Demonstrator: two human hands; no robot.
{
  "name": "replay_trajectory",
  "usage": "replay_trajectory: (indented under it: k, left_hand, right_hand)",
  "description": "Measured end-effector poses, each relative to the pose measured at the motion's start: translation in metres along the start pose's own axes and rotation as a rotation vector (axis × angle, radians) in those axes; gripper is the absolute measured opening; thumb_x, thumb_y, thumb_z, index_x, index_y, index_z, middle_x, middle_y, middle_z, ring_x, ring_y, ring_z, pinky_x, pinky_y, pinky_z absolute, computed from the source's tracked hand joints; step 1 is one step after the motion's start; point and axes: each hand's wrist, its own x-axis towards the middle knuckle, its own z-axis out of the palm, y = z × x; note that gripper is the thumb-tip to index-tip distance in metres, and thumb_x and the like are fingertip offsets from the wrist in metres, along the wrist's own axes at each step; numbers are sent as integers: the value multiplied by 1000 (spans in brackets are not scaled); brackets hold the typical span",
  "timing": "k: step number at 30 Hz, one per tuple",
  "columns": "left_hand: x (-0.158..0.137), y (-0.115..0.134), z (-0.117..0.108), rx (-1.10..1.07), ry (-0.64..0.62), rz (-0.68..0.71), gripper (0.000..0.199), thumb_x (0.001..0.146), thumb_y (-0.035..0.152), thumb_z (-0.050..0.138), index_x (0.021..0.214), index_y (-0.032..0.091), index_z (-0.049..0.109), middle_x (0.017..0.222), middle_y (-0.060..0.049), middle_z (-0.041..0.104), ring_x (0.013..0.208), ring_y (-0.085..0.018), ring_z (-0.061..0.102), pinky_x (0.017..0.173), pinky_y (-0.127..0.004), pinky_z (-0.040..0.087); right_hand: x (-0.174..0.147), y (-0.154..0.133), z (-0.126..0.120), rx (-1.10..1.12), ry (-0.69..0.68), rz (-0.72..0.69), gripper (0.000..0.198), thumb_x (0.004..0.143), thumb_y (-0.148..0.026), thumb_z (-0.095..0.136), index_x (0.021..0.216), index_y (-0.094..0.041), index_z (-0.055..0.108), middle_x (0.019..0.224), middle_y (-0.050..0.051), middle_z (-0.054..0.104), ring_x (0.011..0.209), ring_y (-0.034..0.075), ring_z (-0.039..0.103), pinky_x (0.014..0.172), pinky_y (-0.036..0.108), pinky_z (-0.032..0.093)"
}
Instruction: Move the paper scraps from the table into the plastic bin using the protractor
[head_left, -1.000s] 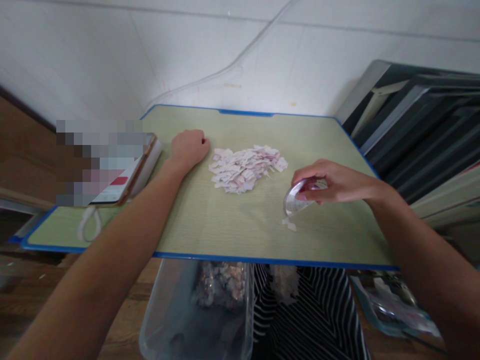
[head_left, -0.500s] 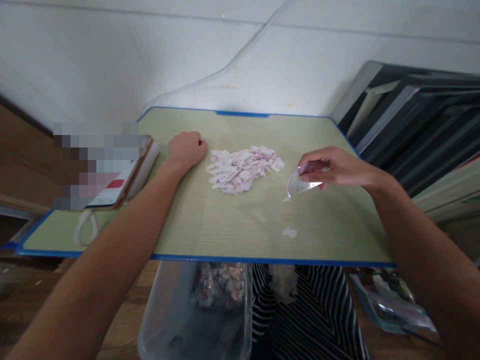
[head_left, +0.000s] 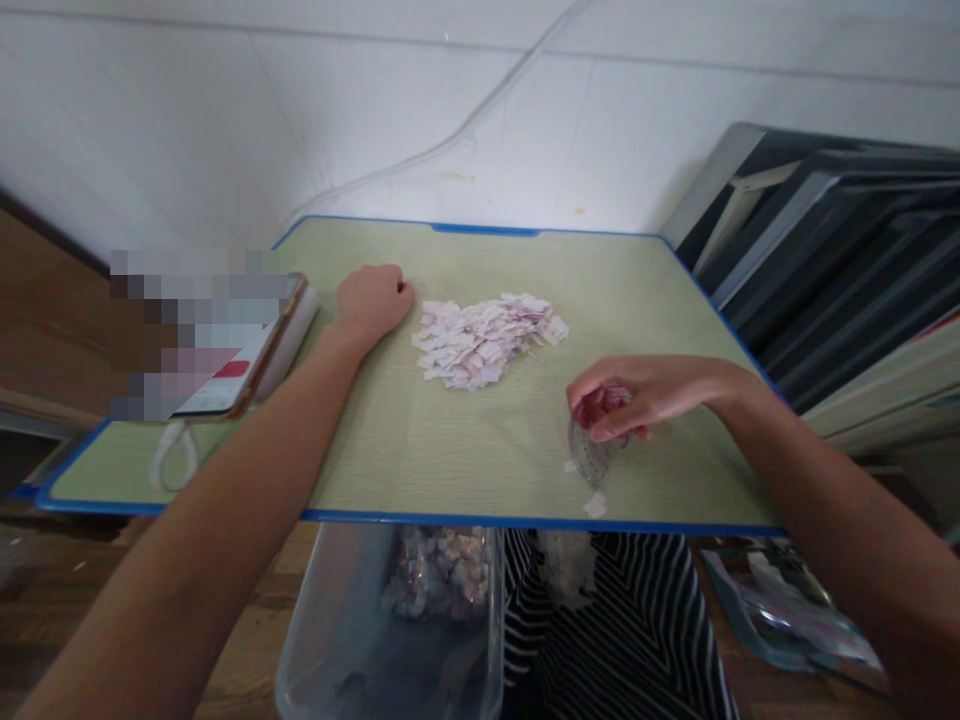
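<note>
My right hand (head_left: 637, 400) grips a clear protractor (head_left: 592, 455), its curved edge down at the table near the front. Small white paper scraps (head_left: 595, 505) lie by that edge, close to the table's rim. In the middle of the table is a pile of torn paper pieces (head_left: 487, 340), white with pinkish marks. Just left of the pile, my left hand (head_left: 375, 300) rests on the tabletop in a loose fist, with nothing visible in it.
The light green table (head_left: 420, 460) has a blue edge. On its left stands a phone (head_left: 225, 385), partly blurred, with a white loop (head_left: 174, 455) beside it. Below is a clear plastic bin (head_left: 300, 640) with paper scraps in it. Dark flat panels (head_left: 817, 230) lean at right.
My right hand has moved toward me with the protractor, and paper scraps have shifted closer to the table's front edge. My left hand and the pile stay in place.
</note>
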Motion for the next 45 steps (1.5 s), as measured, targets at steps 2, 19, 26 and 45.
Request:
replay_trajectory:
  k: [2,19,26,45]
  left_hand:
    - [0,0,-1,7,0,3,46,91,34,35,116,18,70,117,-17,71,109,-33,64,87,-41,50]
    - [0,1,-1,57,-9,14,48,91,35,33,118,17,69,117,-16,72,108,-31,65,85,-39,50]
    - [1,0,1,51,5,21,47,91,33,34,117,16,69,117,-17,71,109,-33,64,86,-41,50]
    - [1,1,-1,35,-2,18,45,91,32,35,116,15,70,117,-17,72,108,-32,65,87,-40,51]
  right_hand:
    - [0,-2,1,17,-43,-1,21,83,-33,71,79,-15,63,61,-4,58,49,7,55,40,15,45]
    - [5,2,1,103,25,1,29,83,-40,72,78,-15,58,65,-3,56,52,7,55,45,17,48]
    - [6,-4,10,95,-131,-31,29,82,-38,73,79,-14,59,62,-3,57,51,7,55,44,16,44]
    - [-6,-3,2,18,-223,43,38,81,-49,73,78,-14,58,60,-3,56,50,8,54,44,17,41]
